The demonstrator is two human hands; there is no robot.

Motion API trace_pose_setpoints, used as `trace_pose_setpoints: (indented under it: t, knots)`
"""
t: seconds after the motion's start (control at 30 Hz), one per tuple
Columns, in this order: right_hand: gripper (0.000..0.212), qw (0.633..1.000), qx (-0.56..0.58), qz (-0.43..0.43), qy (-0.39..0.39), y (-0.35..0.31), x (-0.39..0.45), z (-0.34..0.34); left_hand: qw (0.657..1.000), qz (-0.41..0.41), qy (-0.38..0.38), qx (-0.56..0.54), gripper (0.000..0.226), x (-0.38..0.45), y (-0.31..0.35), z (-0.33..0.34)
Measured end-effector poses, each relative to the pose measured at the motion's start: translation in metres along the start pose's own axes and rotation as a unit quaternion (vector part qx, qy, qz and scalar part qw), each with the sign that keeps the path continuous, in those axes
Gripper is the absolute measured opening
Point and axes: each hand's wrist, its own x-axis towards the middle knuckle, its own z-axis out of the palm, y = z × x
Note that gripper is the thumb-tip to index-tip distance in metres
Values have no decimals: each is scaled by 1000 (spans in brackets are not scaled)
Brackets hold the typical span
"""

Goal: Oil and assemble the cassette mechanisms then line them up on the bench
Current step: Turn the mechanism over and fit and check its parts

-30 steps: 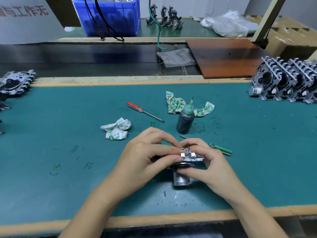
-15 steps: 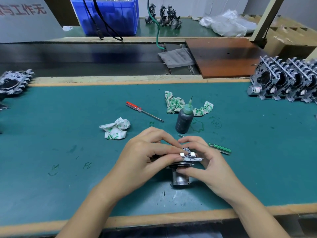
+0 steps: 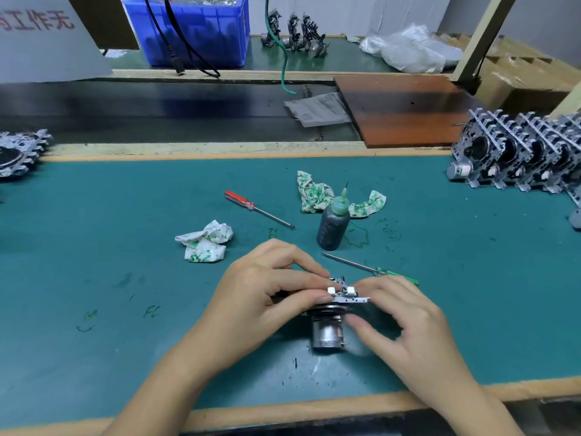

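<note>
Both hands are working one unit at the near middle of the bench: the left hand [image 3: 261, 297] pinches the cassette mechanism [image 3: 338, 305] from its left side, fingers curled onto the top plate, while the right hand [image 3: 405, 319] grips it from the right, thumb against the silver motor can [image 3: 327, 333] underneath. That unit stands on the green bench mat [image 3: 125, 247], tilted up between the fingers, so I'd call this mid-assembly.

Progress looks decent: a row of finished mechanisms [image 3: 522, 158] stands lined up at the far right edge, and more units [image 3: 19, 155] lie at the far left, whether done or waiting I can't tell. The oil bottle [image 3: 333, 225] stands upright just beyond the hands, with a red-handled screwdriver [image 3: 251, 206], a green-handled screwdriver [image 3: 374, 269] and two crumpled rags [image 3: 206, 242] around it.

Writing: red Chinese characters on the grey sign [image 3: 47, 42] at top left read "工作无", cut off at the frame edge. Scrawled on the mat is "FC" [image 3: 153, 310]; the other green doodles are illegible.
</note>
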Motion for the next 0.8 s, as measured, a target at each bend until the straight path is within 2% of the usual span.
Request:
trace_pose_setpoints:
  t: [0.17, 0.3, 0.37, 0.47, 0.53, 0.7, 0.8]
  knots:
    - [39, 999, -16, 2, -51, -2, 7, -6, 1000, -7, 0, 4, 21, 0, -1, 0]
    - [35, 999, 23, -22, -13, -11, 18, -14, 999, -25, -8, -24, 19, 1, 2, -2]
    - [32, 997, -4, -76, -13, -18, 29, -16, 998, -40, 0, -56, 20, 1, 5, -3]
    - [36, 976, -106, -182, -56, -25, 47, -17, 994, -60, 25, -91, 26, 2, 8, -3]
    - [34, 964, -135, -218, -66, -25, 56, -20, 991, -74, 29, -109, 25, 6, 8, 0]
    - [30, 976, -63, -177, -110, -8, 58, -33, 993, -54, 22, -100, 15, 20, 10, 10]
    - [32, 990, -33, -111, -85, 9, 45, -52, 999, 18, 11, -37, 13, 33, 13, 19]
